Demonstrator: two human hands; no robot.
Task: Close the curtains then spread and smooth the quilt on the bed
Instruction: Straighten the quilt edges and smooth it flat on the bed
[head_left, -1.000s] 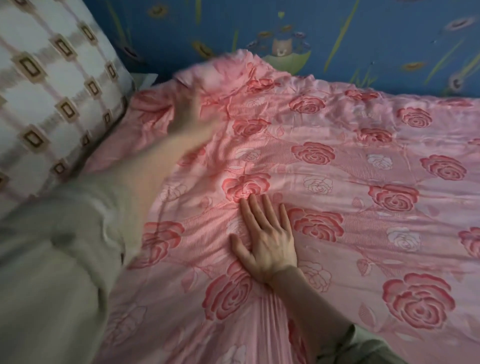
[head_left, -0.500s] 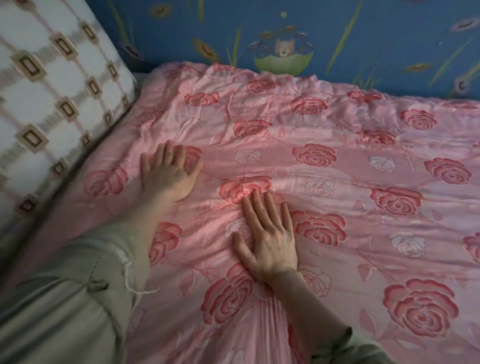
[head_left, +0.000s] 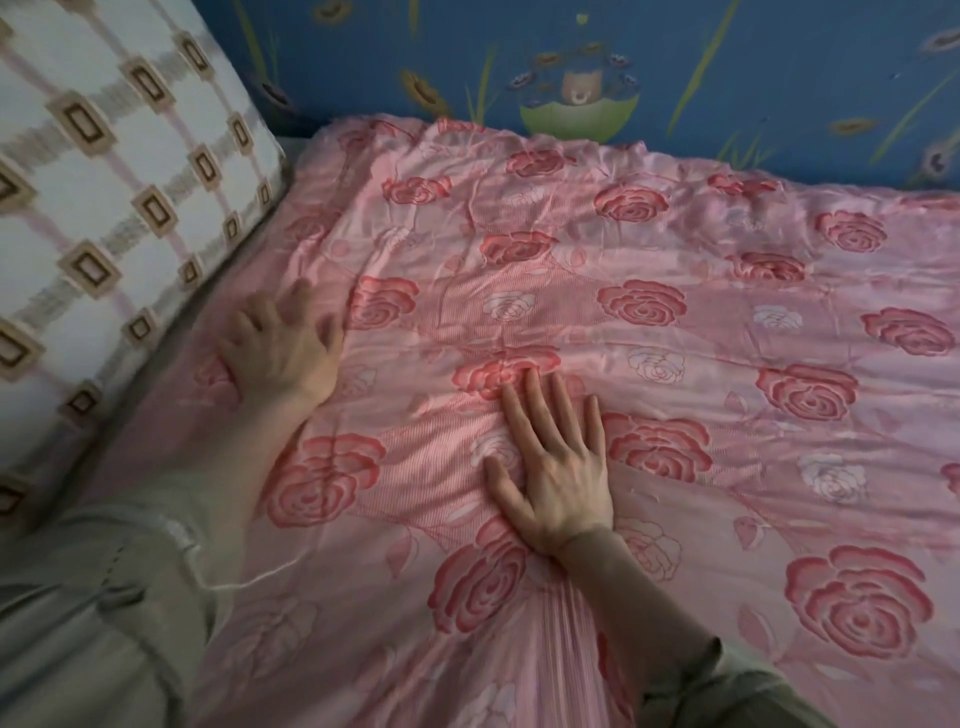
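Smoothing step in hand; quilt (head_left: 675, 332) lies spread over the bed, both palms on it.

Quilt reaches the far blue wall (head_left: 727, 62) and, at left, the edge of the patterned pillow (head_left: 104, 208); curtains not in view, so that step cannot be checked. Right hand (head_left: 556, 467) lies flat near centre, fingers straight and slightly spread, pressing the cloth and grasping nothing. Left hand (head_left: 283, 353) is on the quilt's left margin just beside the pillow; blurred, fingers look extended, no fold pinched as far as shows. Creases show at the far left corner and a ridge runs across the middle; judged next: sweep flat palms outward toward the far edge and right, lightly, so the slick fabric does not bunch.
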